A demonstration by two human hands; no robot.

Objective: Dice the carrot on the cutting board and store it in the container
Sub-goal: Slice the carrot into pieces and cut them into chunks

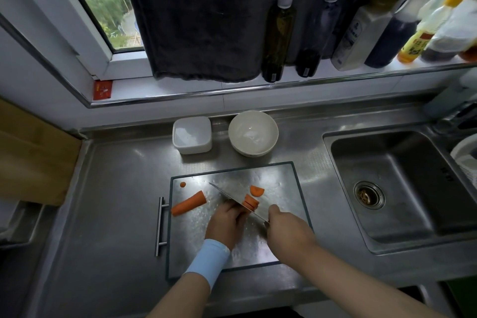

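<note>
A steel cutting board (278, 178) lies on the counter. My left hand (225, 224) presses a short carrot section (251, 202) against it, fingers curled over the piece. My right hand (286, 230) grips the handle of a knife (232, 199), whose blade runs diagonally across the carrot section. A long tapered carrot piece (188, 202) rests at the board's left. A half-round slice (256, 190) lies just beyond the blade, and a tiny round slice (183, 184) sits near the far left corner. A white square container (192, 135) stands behind the board.
A stack of white bowls (253, 133) stands beside the container. A sink (402, 188) with a drain opens at the right. Several bottles (278, 33) line the window ledge, and a dark cloth (201, 20) hangs there. A wooden board (31, 157) leans at the left.
</note>
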